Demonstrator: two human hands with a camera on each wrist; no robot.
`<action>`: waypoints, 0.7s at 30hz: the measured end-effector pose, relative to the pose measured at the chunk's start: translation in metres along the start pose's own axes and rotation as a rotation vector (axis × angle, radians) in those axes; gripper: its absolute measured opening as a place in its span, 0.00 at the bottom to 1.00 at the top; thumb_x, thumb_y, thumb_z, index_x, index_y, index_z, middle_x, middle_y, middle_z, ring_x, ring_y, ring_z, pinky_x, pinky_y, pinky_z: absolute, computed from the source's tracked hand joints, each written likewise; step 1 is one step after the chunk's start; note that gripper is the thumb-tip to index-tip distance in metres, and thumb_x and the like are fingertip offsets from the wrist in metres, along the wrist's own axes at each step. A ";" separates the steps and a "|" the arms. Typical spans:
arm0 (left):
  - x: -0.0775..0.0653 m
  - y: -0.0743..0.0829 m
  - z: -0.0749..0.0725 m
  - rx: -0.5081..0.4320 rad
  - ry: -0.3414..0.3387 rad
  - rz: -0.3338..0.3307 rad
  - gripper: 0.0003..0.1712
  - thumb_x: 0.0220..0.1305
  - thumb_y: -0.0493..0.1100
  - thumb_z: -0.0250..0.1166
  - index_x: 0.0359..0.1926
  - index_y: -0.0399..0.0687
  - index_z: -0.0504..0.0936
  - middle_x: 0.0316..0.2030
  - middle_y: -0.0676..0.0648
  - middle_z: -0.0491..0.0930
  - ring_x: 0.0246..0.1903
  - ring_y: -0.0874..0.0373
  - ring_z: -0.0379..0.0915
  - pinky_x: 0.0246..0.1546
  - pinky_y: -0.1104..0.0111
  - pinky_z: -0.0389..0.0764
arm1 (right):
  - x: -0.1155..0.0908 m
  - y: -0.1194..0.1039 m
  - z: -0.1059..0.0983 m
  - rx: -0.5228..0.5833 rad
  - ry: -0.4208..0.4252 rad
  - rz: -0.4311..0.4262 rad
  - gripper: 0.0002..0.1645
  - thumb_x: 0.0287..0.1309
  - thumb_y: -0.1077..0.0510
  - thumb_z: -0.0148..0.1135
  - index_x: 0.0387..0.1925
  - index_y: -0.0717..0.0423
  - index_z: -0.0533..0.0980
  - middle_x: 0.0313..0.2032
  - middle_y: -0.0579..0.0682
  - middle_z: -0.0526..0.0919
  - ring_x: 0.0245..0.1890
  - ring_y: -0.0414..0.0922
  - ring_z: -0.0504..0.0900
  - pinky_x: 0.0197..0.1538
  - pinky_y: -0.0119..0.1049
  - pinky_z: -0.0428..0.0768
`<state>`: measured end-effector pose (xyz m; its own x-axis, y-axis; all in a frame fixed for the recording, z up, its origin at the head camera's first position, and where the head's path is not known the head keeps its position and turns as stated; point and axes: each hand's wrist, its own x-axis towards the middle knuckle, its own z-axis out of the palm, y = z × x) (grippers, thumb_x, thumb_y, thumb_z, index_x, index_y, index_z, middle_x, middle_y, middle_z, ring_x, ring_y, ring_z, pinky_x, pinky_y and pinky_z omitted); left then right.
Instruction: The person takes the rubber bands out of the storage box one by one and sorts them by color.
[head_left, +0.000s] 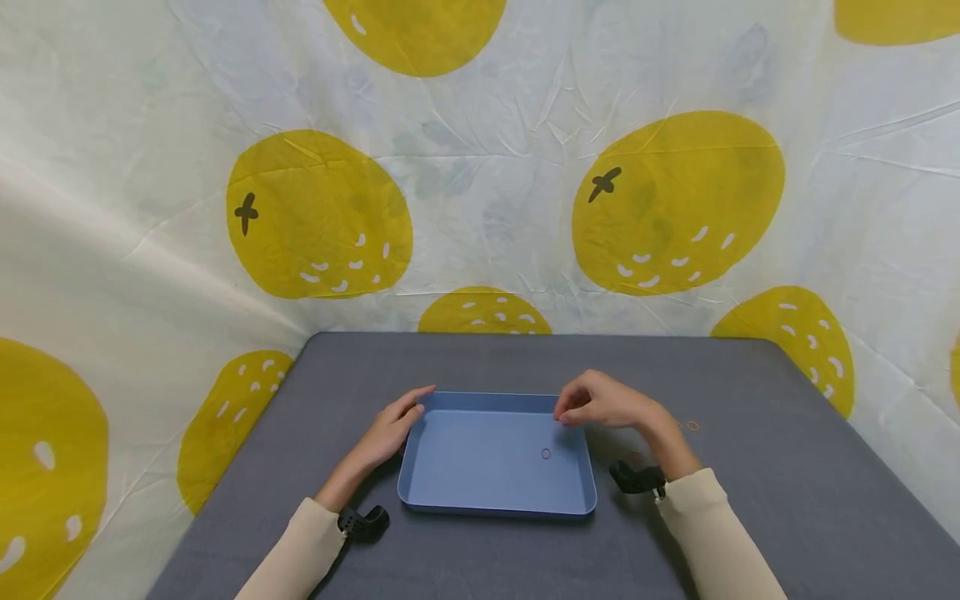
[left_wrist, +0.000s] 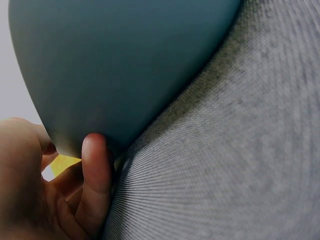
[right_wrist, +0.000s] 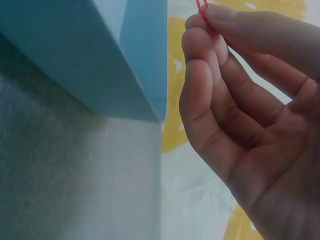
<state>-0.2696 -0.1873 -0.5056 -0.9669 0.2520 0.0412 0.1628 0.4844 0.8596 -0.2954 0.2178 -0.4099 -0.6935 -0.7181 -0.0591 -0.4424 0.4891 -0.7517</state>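
Note:
A shallow blue tray (head_left: 487, 475) sits on the grey table. My left hand (head_left: 392, 428) holds its left wall near the far corner, and in the left wrist view a fingertip (left_wrist: 95, 150) presses the outside of that wall. Above the tray's far right corner, my right hand (head_left: 603, 400) pinches a thin red rubber band (right_wrist: 201, 9) between thumb and fingertips; the band's upper part is cut off in the right wrist view. One small reddish rubber band (head_left: 546, 454) lies inside the tray, toward its right side.
Right of the tray, a yellowish-orange rubber band (head_left: 693, 426) lies on the grey tabletop (head_left: 787, 483), close to the right forearm. White cloth with yellow fruit prints (head_left: 487, 233) hangs behind the table. Each wrist wears a black camera strap (head_left: 636, 477).

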 end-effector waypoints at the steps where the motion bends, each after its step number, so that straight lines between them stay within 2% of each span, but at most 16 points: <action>1: 0.000 0.000 0.000 -0.004 0.000 -0.002 0.25 0.83 0.52 0.50 0.75 0.67 0.69 0.64 0.40 0.77 0.41 0.52 0.79 0.34 0.61 0.79 | -0.002 0.001 -0.001 -0.005 0.006 0.003 0.09 0.66 0.61 0.68 0.39 0.64 0.87 0.36 0.61 0.90 0.32 0.38 0.83 0.40 0.32 0.83; 3: -0.001 0.001 0.001 -0.007 0.008 -0.007 0.24 0.83 0.52 0.50 0.75 0.68 0.70 0.64 0.41 0.77 0.40 0.53 0.78 0.33 0.61 0.79 | -0.007 0.002 -0.003 -0.009 0.019 0.012 0.09 0.65 0.60 0.69 0.38 0.63 0.87 0.36 0.61 0.89 0.31 0.38 0.82 0.40 0.32 0.82; 4: -0.001 0.001 0.001 -0.015 0.007 -0.013 0.24 0.83 0.51 0.50 0.75 0.68 0.70 0.63 0.41 0.77 0.36 0.52 0.78 0.30 0.60 0.79 | -0.009 0.003 -0.004 -0.011 0.024 0.018 0.09 0.65 0.59 0.69 0.38 0.63 0.87 0.36 0.60 0.89 0.31 0.38 0.82 0.40 0.32 0.82; 8: -0.001 0.001 0.001 -0.014 0.013 -0.020 0.24 0.83 0.51 0.50 0.74 0.68 0.70 0.61 0.41 0.78 0.33 0.52 0.77 0.29 0.61 0.78 | -0.020 0.006 -0.010 -0.001 0.045 0.037 0.08 0.65 0.60 0.70 0.37 0.63 0.87 0.35 0.60 0.89 0.31 0.41 0.82 0.39 0.32 0.82; 10: -0.001 0.001 0.001 -0.010 0.011 -0.013 0.24 0.83 0.51 0.50 0.75 0.67 0.70 0.62 0.40 0.78 0.35 0.50 0.79 0.31 0.61 0.78 | -0.027 0.008 -0.014 0.006 0.050 0.043 0.07 0.65 0.60 0.69 0.37 0.62 0.87 0.34 0.60 0.89 0.32 0.44 0.83 0.39 0.33 0.82; 13: 0.000 0.000 0.000 -0.013 0.010 -0.001 0.25 0.82 0.52 0.50 0.75 0.63 0.70 0.65 0.39 0.76 0.43 0.49 0.79 0.33 0.61 0.78 | -0.037 0.013 -0.020 0.001 0.061 0.040 0.07 0.66 0.60 0.69 0.37 0.62 0.87 0.35 0.60 0.89 0.32 0.43 0.83 0.39 0.33 0.82; 15: 0.001 0.000 0.000 -0.016 0.008 0.004 0.25 0.83 0.52 0.50 0.75 0.62 0.70 0.65 0.38 0.76 0.45 0.49 0.78 0.33 0.61 0.78 | -0.044 0.015 -0.024 -0.001 0.068 0.042 0.07 0.66 0.61 0.68 0.37 0.62 0.86 0.35 0.59 0.89 0.32 0.40 0.82 0.39 0.33 0.82; 18: 0.001 0.001 0.000 -0.024 0.002 -0.007 0.25 0.83 0.51 0.50 0.76 0.63 0.70 0.63 0.39 0.77 0.35 0.51 0.78 0.27 0.61 0.79 | -0.056 0.020 -0.030 -0.007 0.079 0.051 0.07 0.66 0.61 0.68 0.37 0.63 0.86 0.35 0.58 0.88 0.33 0.37 0.80 0.39 0.32 0.80; 21: 0.001 0.002 0.000 -0.022 0.003 -0.013 0.25 0.83 0.51 0.50 0.76 0.64 0.69 0.65 0.40 0.76 0.37 0.52 0.78 0.28 0.61 0.79 | -0.067 0.025 -0.035 0.009 0.083 0.066 0.08 0.66 0.60 0.68 0.37 0.64 0.85 0.36 0.58 0.88 0.34 0.37 0.81 0.39 0.31 0.81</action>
<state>-0.2700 -0.1862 -0.5034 -0.9695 0.2430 0.0311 0.1456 0.4690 0.8711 -0.2801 0.2955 -0.4014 -0.7658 -0.6408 -0.0539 -0.3895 0.5289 -0.7541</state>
